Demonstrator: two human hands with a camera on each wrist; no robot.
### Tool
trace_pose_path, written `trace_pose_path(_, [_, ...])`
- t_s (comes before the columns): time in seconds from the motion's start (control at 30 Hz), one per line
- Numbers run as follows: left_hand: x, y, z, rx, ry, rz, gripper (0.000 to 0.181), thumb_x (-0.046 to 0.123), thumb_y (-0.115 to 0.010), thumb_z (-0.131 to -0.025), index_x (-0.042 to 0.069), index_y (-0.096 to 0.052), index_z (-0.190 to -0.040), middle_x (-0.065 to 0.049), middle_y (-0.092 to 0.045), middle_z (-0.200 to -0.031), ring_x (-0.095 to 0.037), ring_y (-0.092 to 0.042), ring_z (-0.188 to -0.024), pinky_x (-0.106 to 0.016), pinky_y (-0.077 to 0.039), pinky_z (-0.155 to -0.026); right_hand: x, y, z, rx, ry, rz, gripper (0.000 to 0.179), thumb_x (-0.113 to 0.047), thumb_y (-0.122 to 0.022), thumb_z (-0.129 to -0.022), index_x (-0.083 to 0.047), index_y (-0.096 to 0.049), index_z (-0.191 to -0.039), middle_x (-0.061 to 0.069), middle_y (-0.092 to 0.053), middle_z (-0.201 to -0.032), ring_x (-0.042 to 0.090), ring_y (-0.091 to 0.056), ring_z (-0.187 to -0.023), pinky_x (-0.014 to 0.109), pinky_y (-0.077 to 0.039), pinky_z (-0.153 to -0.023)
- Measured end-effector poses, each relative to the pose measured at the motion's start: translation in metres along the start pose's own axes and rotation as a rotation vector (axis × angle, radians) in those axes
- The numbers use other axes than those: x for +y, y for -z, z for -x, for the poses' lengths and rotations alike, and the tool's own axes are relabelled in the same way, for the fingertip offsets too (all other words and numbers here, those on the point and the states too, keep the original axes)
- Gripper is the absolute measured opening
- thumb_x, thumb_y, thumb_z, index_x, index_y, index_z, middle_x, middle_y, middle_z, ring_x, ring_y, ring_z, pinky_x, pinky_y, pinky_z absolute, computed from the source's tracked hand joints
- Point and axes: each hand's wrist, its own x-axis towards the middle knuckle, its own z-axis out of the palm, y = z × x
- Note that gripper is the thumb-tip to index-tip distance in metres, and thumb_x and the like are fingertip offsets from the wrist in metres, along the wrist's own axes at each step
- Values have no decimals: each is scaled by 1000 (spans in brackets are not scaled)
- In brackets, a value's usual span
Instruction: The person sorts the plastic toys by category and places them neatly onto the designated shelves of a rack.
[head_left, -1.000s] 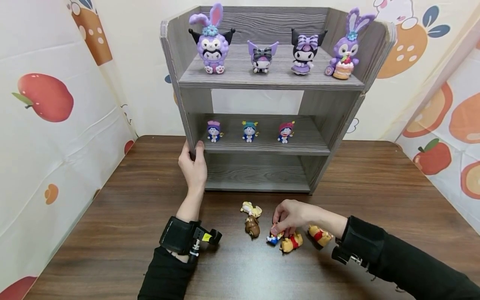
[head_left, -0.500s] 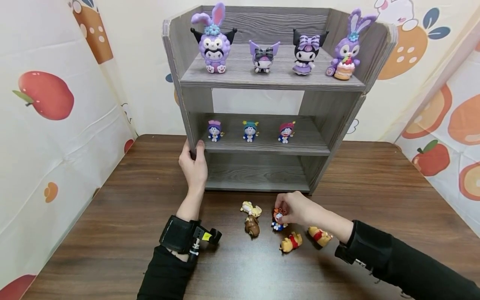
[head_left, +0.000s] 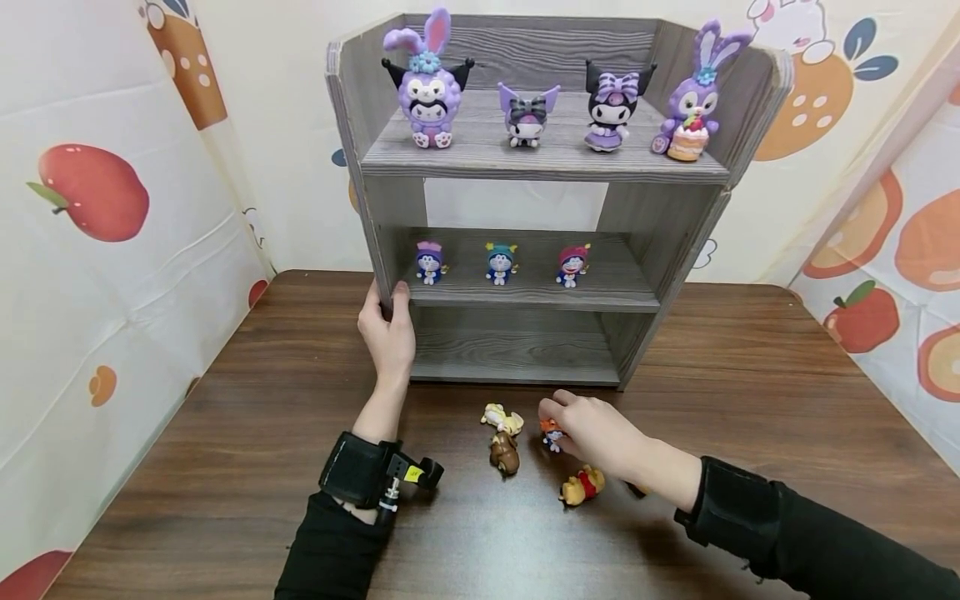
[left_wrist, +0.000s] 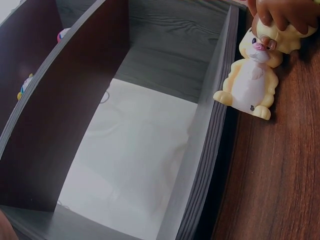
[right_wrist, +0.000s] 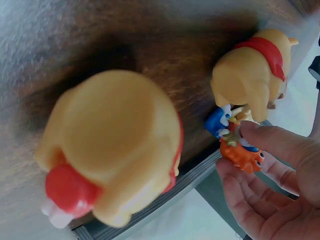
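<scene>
My left hand grips the left side panel of the grey wooden shelf unit, thumb at its front edge. Between thumb and fingers, my right hand pinches a small figurine with an orange hat and blue-and-white body. In the right wrist view the hat of this figurine lies between the fingertips. One yellow bear figurine with a red shirt lies just below that hand. A second bear figurine is close to the right wrist camera, mostly covered by the hand in the head view.
A pale yellow figurine and a brown one lie on the wooden table before the shelf. Three small blue figurines, including a green-hatted one, stand on the middle shelf. Several purple figurines, including a long-eared one, stand on top.
The right hand has lifted the orange-hatted figurine away from the bear figurine and moved it towards the shelf. One bear is now mostly hidden behind the hand. The left hand stays put.
</scene>
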Motion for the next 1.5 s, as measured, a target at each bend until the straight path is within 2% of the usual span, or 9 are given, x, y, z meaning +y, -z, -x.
trace_pose_path(0.13, [0, -1, 0, 2, 3, -4, 17, 1, -48, -83, -13, -56, -91, -2, -46, -66, -7, -36, -58, -26, -31, -57, 1, 0, 2, 6, -2, 13, 29, -6, -76, -63, -11, -53, -81, -2, -47, -74, 15, -53, -58, 26, -43, -49])
trace_pose_path(0.37, [-29, -2, -6, 9, 2, -13, 17, 7, -51, -84, -7, -59, -88, 1, -46, -65, -9, -36, -57, -24, -29, -55, 1, 1, 2, -25, -19, -3, 28, -9, -76, -65, -11, -56, -84, -2, -49, -77, 15, -55, -61, 27, -45, -51])
trace_pose_path(0.47, [-33, -2, -6, 12, 5, -16, 18, 11, -51, -84, -4, -59, -88, 3, -45, -63, -9, -36, -57, -25, -29, -54, 0, 3, 1, -41, -20, 2, 28, -12, -76, -65, -11, -57, -85, -2, -50, -77, 14, -55, -63, 27, -45, -52])
trace_pose_path(0.8, [-32, -2, -5, 21, -4, 1, 18, 12, -52, -84, -4, -60, -89, 2, -48, -66, -10, -39, -59, -24, -31, -56, 2, 5, -3, -40, 1, 43, 24, -16, -76, -66, -11, -60, -83, -2, -52, -76, 12, -54, -66, 26, -45, -55])
trace_pose_path(1.2, [-32, -3, -5, 23, 1, -5, 18, 11, -52, -84, -4, -60, -90, 2, -49, -67, -10, -40, -60, -23, -32, -57, 1, 4, -3, -66, 11, 36, 23, -8, -77, -63, -8, -59, -77, 0, -50, -73, 13, -54, -67, 24, -45, -56])
trace_pose_path(1.33, [-32, -3, -5, 18, -2, 1, 17, 10, -52, -84, -4, -61, -90, 1, -48, -66, -11, -39, -59, -24, -31, -56, 1, 13, -1, -54, 6, 25, 23, -7, -77, -63, -7, -60, -78, 1, -52, -76, 14, -56, -69, 25, -46, -58])
trace_pose_path(1.5, [-33, -3, -5, 17, -8, 2, 18, 10, -52, -84, -4, -60, -90, -1, -48, -67, -11, -40, -61, -23, -32, -58, 2, 35, 2, -3, -17, -5, 22, -4, -75, -65, -3, -63, -84, 3, -56, -81, 14, -58, -71, 24, -47, -60])
